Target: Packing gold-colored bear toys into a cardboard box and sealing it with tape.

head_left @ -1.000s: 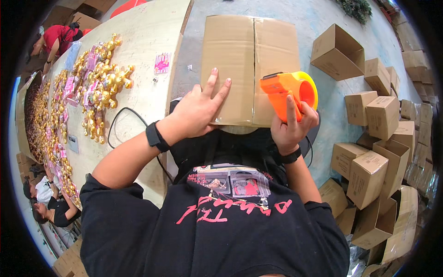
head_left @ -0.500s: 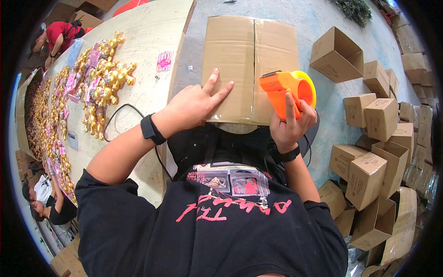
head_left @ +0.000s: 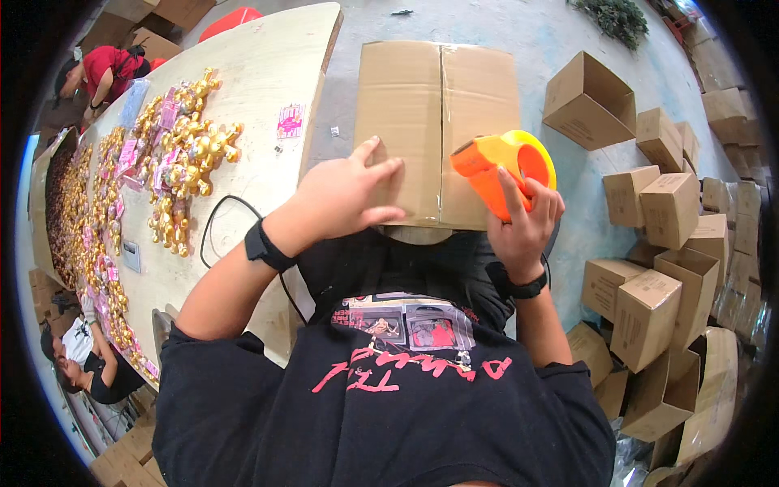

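Nearest the camera is the person's own black T-shirt (head_left: 389,406) with a red and printed front, filling the lower middle of the view. Both forearms rise from it, each with a dark band at the wrist.

The left hand (head_left: 345,199) lies flat, fingers spread wide, palm down on the near left part of a closed cardboard box (head_left: 438,122). It grips nothing; it only presses on the flap. The right hand (head_left: 523,223) is closed around the grip of an orange tape gun (head_left: 503,166) with a yellow round guard. The gun's front end sits at the box's near right part, just right of the centre seam; whether it touches the cardboard I cannot tell.

The box lies straight ahead of the person, its two top flaps shut and meeting in a seam that runs away from the body. Its near edge is against the person's front.

To the left is a long pale table (head_left: 260,89). A black cable (head_left: 223,219) loops on its near part. Beyond that lie heaps of gold trinkets (head_left: 182,162) with pink cards among them, and a single pink card (head_left: 290,120) lies apart near the table edge.

To the right, on the grey floor (head_left: 560,40), stand many small cardboard boxes (head_left: 657,243), some shut and one open (head_left: 588,97).

At the far left, other people sit at the table, one in a red shirt (head_left: 105,69).
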{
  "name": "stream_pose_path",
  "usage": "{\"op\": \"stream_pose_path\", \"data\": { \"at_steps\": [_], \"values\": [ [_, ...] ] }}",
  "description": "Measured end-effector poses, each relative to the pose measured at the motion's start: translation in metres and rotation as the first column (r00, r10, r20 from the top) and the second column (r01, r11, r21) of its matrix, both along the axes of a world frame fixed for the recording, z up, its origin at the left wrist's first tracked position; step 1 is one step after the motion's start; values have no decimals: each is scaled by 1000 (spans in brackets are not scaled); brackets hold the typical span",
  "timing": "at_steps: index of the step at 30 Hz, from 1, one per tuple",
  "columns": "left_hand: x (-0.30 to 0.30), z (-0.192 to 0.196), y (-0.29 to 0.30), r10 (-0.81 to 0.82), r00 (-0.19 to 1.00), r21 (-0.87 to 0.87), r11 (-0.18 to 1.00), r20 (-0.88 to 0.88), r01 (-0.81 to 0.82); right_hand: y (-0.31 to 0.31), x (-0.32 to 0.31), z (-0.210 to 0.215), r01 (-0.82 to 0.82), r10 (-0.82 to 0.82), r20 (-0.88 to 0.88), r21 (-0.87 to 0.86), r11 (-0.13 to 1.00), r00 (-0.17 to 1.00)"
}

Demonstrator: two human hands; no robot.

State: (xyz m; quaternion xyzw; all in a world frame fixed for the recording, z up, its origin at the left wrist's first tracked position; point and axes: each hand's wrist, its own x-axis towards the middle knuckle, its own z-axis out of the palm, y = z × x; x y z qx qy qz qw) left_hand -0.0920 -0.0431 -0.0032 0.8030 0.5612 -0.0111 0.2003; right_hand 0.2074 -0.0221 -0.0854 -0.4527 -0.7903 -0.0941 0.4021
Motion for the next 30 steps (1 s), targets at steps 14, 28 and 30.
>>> {"op": "stream_pose_path", "data": {
  "at_steps": [14,28,30],
  "values": [
    [63,13,39,654,-129,-635,756,745,161,44,26,146,-479,466,-131,-371,796,875],
    [-43,-8,131,482,292,-240,769,826,-592,140,35,143,-467,589,71,-535,704,805],
    [-81,-9,160,502,560,71,700,658,-711,176,65,140,-298,498,278,-535,791,821]
  ]
}}
